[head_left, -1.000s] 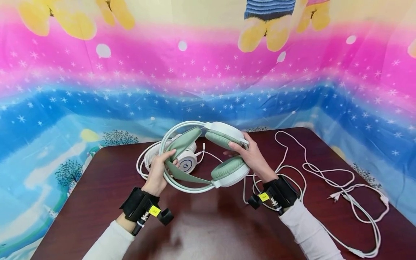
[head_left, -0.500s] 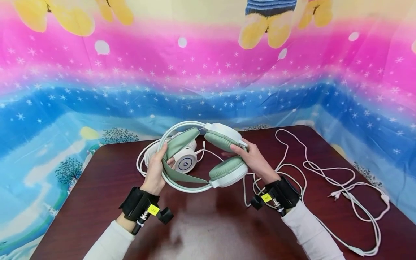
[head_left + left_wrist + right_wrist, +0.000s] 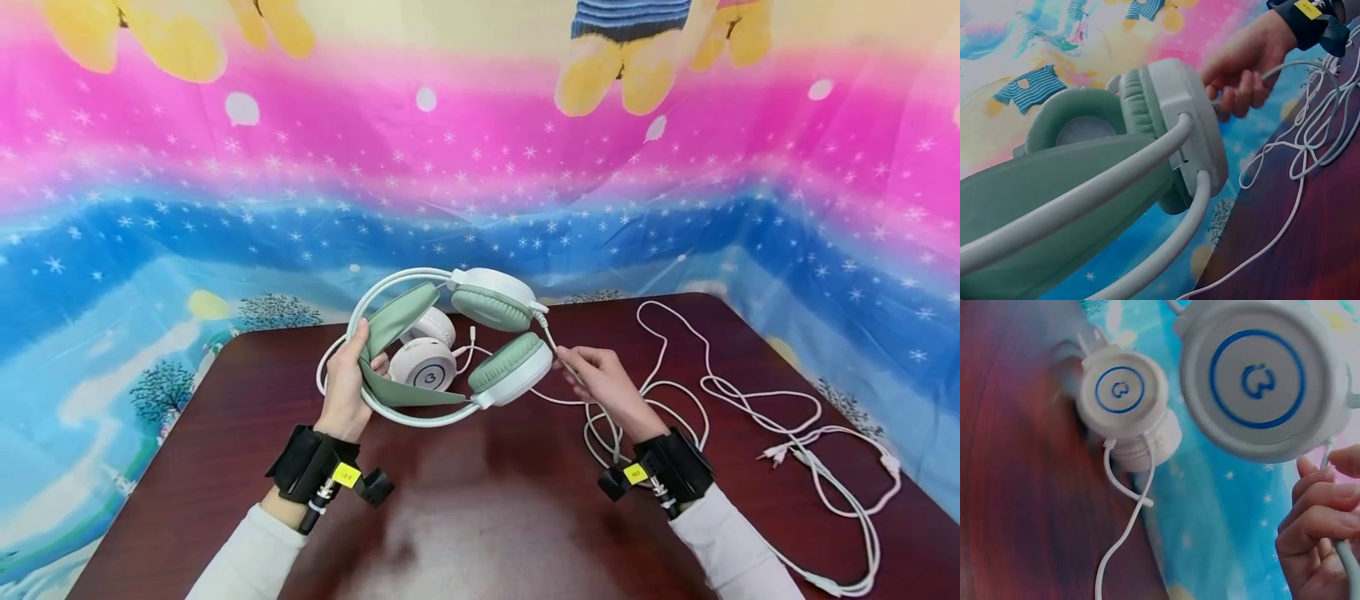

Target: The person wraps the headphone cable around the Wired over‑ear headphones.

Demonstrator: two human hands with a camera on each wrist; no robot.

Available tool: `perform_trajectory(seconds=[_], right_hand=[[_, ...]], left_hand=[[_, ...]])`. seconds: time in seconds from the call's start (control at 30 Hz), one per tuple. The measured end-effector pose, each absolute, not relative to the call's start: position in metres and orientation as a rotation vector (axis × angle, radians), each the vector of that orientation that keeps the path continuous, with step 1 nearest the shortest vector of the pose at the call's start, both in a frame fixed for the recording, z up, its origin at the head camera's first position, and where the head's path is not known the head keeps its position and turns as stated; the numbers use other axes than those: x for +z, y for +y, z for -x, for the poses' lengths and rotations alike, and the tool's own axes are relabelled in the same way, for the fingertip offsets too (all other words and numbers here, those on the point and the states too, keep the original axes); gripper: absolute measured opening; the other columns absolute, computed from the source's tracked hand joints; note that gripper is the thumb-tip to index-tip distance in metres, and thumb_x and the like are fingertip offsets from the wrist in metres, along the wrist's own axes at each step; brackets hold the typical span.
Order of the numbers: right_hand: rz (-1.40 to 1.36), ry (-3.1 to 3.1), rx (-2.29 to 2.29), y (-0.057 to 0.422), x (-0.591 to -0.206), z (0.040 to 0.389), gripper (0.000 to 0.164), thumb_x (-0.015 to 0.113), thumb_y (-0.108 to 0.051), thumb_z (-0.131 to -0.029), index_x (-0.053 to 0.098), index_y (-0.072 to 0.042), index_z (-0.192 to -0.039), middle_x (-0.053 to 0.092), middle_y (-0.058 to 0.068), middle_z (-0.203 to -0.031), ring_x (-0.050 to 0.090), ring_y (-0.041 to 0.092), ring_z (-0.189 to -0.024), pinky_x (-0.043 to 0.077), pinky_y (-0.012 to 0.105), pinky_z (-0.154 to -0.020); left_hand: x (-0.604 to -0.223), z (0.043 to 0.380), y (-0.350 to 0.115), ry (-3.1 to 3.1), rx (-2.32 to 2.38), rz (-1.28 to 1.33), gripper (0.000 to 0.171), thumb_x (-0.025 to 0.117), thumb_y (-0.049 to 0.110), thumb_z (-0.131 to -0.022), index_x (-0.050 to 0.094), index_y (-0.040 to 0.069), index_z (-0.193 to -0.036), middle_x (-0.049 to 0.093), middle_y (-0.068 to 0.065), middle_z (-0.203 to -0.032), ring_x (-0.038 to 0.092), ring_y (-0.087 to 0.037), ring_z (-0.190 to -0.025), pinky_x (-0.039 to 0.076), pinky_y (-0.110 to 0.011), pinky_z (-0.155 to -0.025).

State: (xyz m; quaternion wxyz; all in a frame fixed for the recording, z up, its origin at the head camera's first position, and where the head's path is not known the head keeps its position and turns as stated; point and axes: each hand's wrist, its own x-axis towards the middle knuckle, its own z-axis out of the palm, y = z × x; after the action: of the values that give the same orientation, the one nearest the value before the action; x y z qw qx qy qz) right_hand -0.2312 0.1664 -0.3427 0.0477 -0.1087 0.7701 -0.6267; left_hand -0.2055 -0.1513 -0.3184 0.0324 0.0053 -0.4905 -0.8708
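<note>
Green and white over-ear headphones [image 3: 512, 377] are held above the table, ear cups pointing right. My left hand [image 3: 347, 387] grips them by the headband, thumb on the near side. Beyond the ear cups, my right hand [image 3: 606, 385] pinches the headphones' cable [image 3: 551, 335] just below where it leaves the far cup. In the right wrist view, curled fingers hold that cable [image 3: 1346, 565] beside a cup with a blue ring logo [image 3: 1257, 379]. A second, white pair of headphones [image 3: 423, 367] lies on the table behind, partly hidden by the green pair.
Loose white cables [image 3: 787, 429] with plugs lie tangled on the right of the dark red wooden table [image 3: 480, 525]. A patterned cloth [image 3: 480, 208] hangs behind and around the table. Both wrists wear black straps [image 3: 311, 471] with small cameras.
My right hand has let go of the ear cup and moved right onto the cable. The headphones have shifted slightly left and up with my left hand.
</note>
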Motion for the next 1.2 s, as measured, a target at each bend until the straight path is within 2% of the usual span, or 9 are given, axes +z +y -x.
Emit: perform_trajectory(seconds=[0.1,0.2,0.3,0.4,0.53,0.63,0.93,1.2], right_hand=[[0.368,2.292,-1.999,0.167,-0.34,0.229,0.03,0.05,-0.023,-0.101,0.062,0.004,-0.094,0.044,0.003,-0.069,0.031,0.007,-0.048,0.027,0.02,-0.046],[0.388,2.164,-2.071,0.164,-0.336,0.226,0.026,0.049,-0.017,-0.101,0.062,0.005,-0.1,0.045,0.001,-0.068,0.032,0.005,-0.047,0.026,0.017,-0.045],[0.359,2.059,-2.092,0.162,-0.332,0.221,0.03,0.046,-0.015,-0.101,0.057,0.011,-0.111,0.047,0.0,-0.066,0.034,0.003,-0.045,0.025,0.015,-0.043],[0.34,2.026,-2.066,0.161,-0.326,0.215,0.036,0.042,-0.014,-0.102,0.052,0.016,-0.119,0.049,-0.002,-0.064,0.034,0.003,-0.043,0.026,0.015,-0.043],[0.37,1.966,-2.109,0.156,-0.313,0.208,0.038,0.04,-0.015,-0.103,0.05,0.017,-0.121,0.048,-0.003,-0.062,0.033,0.003,-0.042,0.028,0.017,-0.046],[0.411,1.892,-2.167,0.149,-0.304,0.203,0.038,0.038,-0.014,-0.103,0.049,0.017,-0.123,0.048,-0.003,-0.061,0.034,0.003,-0.042,0.028,0.017,-0.048],[0.437,1.762,-2.218,0.117,-0.293,0.186,0.04,0.033,-0.013,-0.105,0.041,0.017,-0.13,0.053,-0.002,-0.066,0.033,0.004,-0.041,0.026,0.019,-0.048],[0.497,1.913,-2.184,0.099,-0.297,0.178,0.04,0.032,-0.017,-0.106,0.046,0.014,-0.128,0.058,0.0,-0.072,0.038,0.008,-0.044,0.019,0.026,-0.042]], left_hand=[[-0.318,0.207,-0.151,-1.534,-2.614,-0.065,0.026,0.041,0.036,-0.103,0.044,0.012,-0.113,0.033,0.0,-0.073,0.032,-0.008,-0.058,0.03,-0.022,-0.057],[-0.319,0.208,-0.15,-1.551,-2.536,-0.087,0.028,0.042,0.035,-0.103,0.045,0.01,-0.113,0.035,0.0,-0.072,0.033,-0.009,-0.058,0.031,-0.022,-0.056],[-0.32,0.209,-0.147,-1.566,-2.458,-0.117,0.028,0.043,0.035,-0.102,0.047,0.009,-0.111,0.037,0.001,-0.072,0.034,-0.008,-0.058,0.033,-0.022,-0.056],[-0.322,0.211,-0.145,-1.582,-2.379,-0.148,0.028,0.045,0.034,-0.102,0.048,0.008,-0.111,0.045,0.001,-0.081,0.038,-0.008,-0.062,0.035,-0.022,-0.062],[-0.325,0.213,-0.142,-1.593,-2.302,-0.162,0.036,0.044,0.03,-0.103,0.048,0.001,-0.123,0.051,-0.001,-0.104,0.051,-0.007,-0.082,0.041,-0.022,-0.079],[-0.326,0.214,-0.138,-1.585,-2.279,-0.189,0.041,0.044,0.03,-0.103,0.048,-0.003,-0.127,0.053,-0.003,-0.11,0.054,-0.008,-0.096,0.043,-0.022,-0.086],[-0.325,0.219,-0.127,-1.471,-2.261,-0.207,0.04,0.048,0.027,-0.101,0.054,-0.006,-0.124,0.055,-0.006,-0.111,0.055,-0.013,-0.103,0.041,-0.036,-0.097],[-0.323,0.219,-0.122,-1.457,-2.26,-0.206,0.041,0.048,0.029,-0.101,0.056,-0.006,-0.122,0.057,-0.005,-0.108,0.054,-0.013,-0.102,0.042,-0.032,-0.094]])
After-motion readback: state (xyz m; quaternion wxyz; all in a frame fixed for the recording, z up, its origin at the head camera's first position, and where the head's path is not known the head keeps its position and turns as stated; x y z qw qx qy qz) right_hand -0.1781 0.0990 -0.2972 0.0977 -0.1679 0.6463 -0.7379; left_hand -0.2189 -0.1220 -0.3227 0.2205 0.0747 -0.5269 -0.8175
